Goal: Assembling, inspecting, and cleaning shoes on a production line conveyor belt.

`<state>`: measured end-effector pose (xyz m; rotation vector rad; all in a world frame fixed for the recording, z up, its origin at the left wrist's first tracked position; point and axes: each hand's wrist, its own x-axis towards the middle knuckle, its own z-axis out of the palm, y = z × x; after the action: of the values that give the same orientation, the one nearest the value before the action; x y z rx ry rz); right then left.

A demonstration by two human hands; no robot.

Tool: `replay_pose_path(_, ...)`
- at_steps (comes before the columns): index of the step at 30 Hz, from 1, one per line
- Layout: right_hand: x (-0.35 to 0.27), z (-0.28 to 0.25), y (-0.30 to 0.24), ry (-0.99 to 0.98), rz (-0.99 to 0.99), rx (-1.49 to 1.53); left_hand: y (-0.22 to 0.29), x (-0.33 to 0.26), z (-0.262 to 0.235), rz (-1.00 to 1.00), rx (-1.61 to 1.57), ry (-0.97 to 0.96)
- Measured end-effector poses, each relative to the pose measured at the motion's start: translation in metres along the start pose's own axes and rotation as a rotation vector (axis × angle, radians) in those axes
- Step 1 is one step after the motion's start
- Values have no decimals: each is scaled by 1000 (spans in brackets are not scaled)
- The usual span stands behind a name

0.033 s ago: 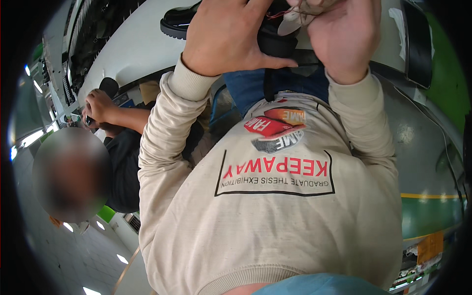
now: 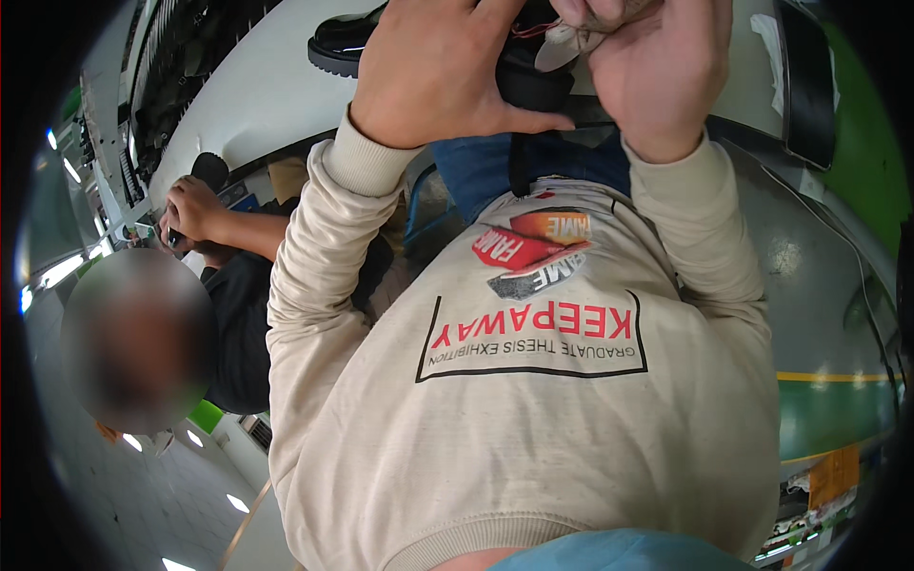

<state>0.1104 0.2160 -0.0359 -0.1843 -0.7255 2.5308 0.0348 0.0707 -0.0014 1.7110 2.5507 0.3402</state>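
A glossy black shoe (image 2: pixel 335 46) with a thick ridged sole lies on the white table at the top edge. My left hand (image 2: pixel 433 76) is laid across it, thumb stretched out by a black sole part (image 2: pixel 533 88); its fingertips run out of the picture. I cannot tell whether both black parts belong to one shoe. To the right, my right hand (image 2: pixel 662 81) is closed with bent fingers around a small whitish cloth bundle (image 2: pixel 562 46). Thin red threads (image 2: pixel 529 31) trail from the bundle toward the shoe.
The white table (image 2: pixel 257 86) curves in front of me. At the right lies a dark flat panel (image 2: pixel 807 86) beside white paper. On the left sits another person, whose hands (image 2: pixel 193 207) hold a small dark thing. A cable (image 2: pixel 838 224) runs along the floor at right.
My right hand has shifted slightly to the left and up with the whitish bundle. My left hand has hardly moved.
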Motion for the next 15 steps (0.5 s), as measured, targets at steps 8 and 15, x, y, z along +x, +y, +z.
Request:
replay_pose_path(8,-3,20,10,245,-96,-103,3,4,-1,-36,-50,12)
replay_pose_path(15,12,11,21,98,21,327,-4,4,3,5,-14,35)
